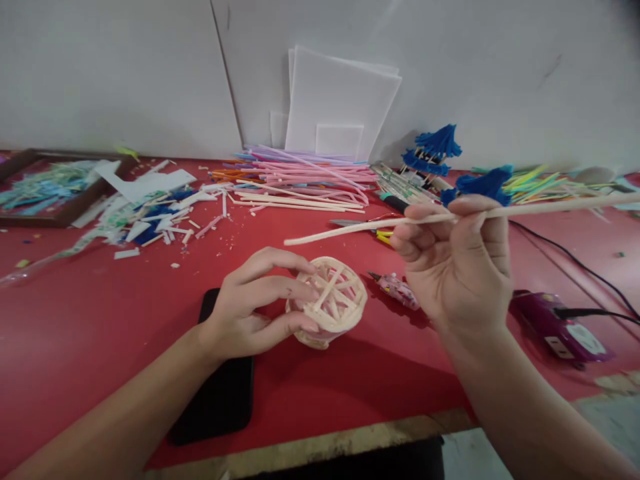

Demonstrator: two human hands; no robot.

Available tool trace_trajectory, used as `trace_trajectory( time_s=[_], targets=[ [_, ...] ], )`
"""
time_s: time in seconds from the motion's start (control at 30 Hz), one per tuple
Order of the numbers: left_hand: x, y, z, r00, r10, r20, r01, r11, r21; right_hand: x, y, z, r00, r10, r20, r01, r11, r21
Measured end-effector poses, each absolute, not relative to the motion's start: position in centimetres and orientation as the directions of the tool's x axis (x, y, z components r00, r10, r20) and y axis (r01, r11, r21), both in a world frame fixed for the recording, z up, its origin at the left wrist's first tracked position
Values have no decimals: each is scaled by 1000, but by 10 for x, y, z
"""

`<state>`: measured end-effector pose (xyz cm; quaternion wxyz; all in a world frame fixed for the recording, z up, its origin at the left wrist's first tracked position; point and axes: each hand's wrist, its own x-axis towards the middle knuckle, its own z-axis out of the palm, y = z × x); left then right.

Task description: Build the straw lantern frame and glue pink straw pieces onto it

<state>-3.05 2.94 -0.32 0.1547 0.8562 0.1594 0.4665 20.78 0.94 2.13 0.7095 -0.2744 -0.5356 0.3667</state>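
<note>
In my right hand (460,253) a long cream pipe cleaner (340,231) is pinched between thumb and fingers. Its left end reaches out over a small round cup-like piece (345,320), and the other end runs off to the right. That piece is built from cream pipe cleaners, with crossing spokes over its top and pink showing inside. My left hand (265,300) grips its left side, thumb at the near rim and fingers on the top. A small pink patterned tool with a dark pointed tip (397,290) lies just right of the piece.
Behind are bundled pink pipe cleaners (310,175), yellow-handled scissors (384,237) and blue tassel-like pieces (433,150). White scraps (160,187) and a brown tray (65,217) lie left. A black phone (220,400) sits below my left wrist; a purple power strip (555,327) with a cord is at right.
</note>
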Motion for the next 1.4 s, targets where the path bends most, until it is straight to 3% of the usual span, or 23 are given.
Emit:
trace_trajectory(
  time_s=[0.2,0.37,0.53,0.67,0.83,0.97,1.1,1.27,1.4],
  targets=[
    [-30,29,-5,522,409,748,100,-901,423,210,0,14,123,795,594,-323,599,-733],
    [-29,29,-4,517,357,778,89,-927,366,209,-2,12,169,754,635,-235,656,-717],
    [-26,27,-2,518,361,775,85,-924,373,208,-3,2,259,630,732,83,740,-667],
    [-25,25,-1,514,395,761,126,-913,389,202,-12,-3,87,536,839,406,750,-522],
    [-25,23,-1,512,414,753,171,-908,384,196,-16,-3,-87,517,852,582,720,-378],
    [-25,22,-2,511,398,762,195,-917,348,200,-8,-4,-108,623,775,696,604,-389],
    [-28,25,-4,491,345,800,243,-936,255,202,-2,-12,-181,753,632,705,548,-451],
    [-40,37,-7,422,317,849,374,-914,156,200,-9,-20,-437,737,516,713,633,-300],
    [-49,42,-9,408,339,848,429,-891,150,198,-14,-21,-588,766,261,753,636,-170]
  ],
)
